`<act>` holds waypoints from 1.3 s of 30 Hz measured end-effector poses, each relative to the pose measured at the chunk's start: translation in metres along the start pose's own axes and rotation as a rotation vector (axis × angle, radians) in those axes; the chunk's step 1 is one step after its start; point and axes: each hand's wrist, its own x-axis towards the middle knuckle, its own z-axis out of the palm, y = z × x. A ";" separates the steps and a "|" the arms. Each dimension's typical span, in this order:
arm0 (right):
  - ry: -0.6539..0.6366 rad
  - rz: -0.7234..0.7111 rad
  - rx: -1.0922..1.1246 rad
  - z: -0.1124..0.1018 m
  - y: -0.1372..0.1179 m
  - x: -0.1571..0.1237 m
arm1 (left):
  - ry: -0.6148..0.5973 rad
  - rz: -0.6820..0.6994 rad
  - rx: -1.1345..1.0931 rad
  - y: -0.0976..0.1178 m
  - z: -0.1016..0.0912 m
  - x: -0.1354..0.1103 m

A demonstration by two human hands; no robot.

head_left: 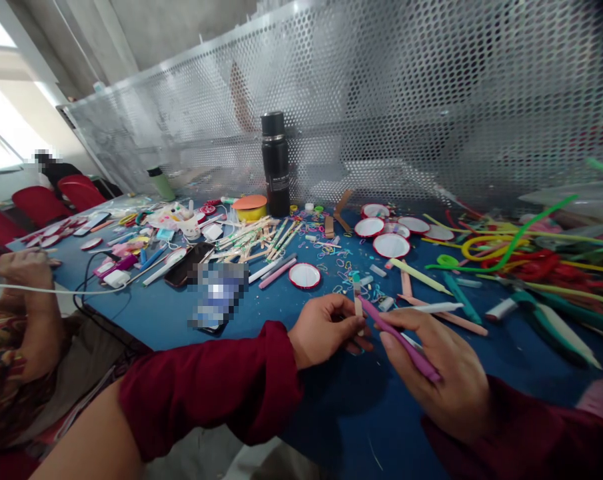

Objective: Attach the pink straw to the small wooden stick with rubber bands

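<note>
My left hand (pixel 326 330), in a dark red sleeve, is closed in a pinch on a short wooden craft stick (pixel 358 303) that stands upright. My right hand (pixel 444 373) is closed round a purple stick (pixel 398 337), whose tip touches the wooden stick just above the blue table (pixel 361 413). Both hands hover near the table's front edge, close together. Small coloured rubber bands (pixel 348 270) lie scattered just beyond them.
A black flask (pixel 275 163) stands at the back before a perforated metal screen (pixel 431 100). Wooden sticks (pixel 261 240), white-and-red round lids (pixel 391 245), a yellow tub (pixel 251 208), coloured pipe cleaners (pixel 531 257) and a phone (pixel 186 267) lie about. Another person's hand (pixel 26 267) rests at left.
</note>
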 end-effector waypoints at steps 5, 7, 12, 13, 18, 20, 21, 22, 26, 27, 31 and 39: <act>-0.004 -0.003 -0.007 0.000 0.001 0.000 | 0.004 0.003 -0.001 -0.002 -0.001 0.001; -0.003 -0.008 0.001 0.001 0.001 0.000 | 0.009 0.001 -0.007 -0.003 -0.001 0.001; 0.008 -0.005 0.004 0.001 0.001 -0.001 | -0.003 0.006 -0.022 -0.003 -0.001 0.000; -0.001 0.000 0.008 0.000 0.001 -0.001 | -0.001 0.007 -0.020 -0.003 -0.001 0.000; 0.004 0.026 0.021 -0.001 -0.002 -0.001 | 0.009 0.005 0.001 -0.003 -0.001 -0.001; 0.011 0.019 0.039 -0.001 -0.003 0.000 | 0.011 -0.001 0.014 -0.002 -0.001 -0.001; 0.008 0.018 0.047 -0.001 -0.003 0.000 | 0.013 -0.005 0.020 -0.001 -0.001 -0.001; 0.005 0.017 0.050 -0.001 -0.004 0.000 | 0.015 -0.012 0.025 0.000 0.000 -0.001; 0.004 0.022 0.041 -0.002 -0.004 0.001 | 0.021 -0.030 0.025 0.001 0.000 -0.002; 0.002 0.020 0.044 -0.002 -0.004 0.001 | 0.018 -0.026 0.026 0.000 0.000 -0.002; 0.005 0.017 0.033 -0.002 -0.004 0.001 | 0.003 -0.015 0.035 -0.001 -0.001 -0.002; -0.001 0.022 0.020 -0.002 -0.003 0.001 | 0.000 -0.020 0.043 -0.001 -0.002 -0.002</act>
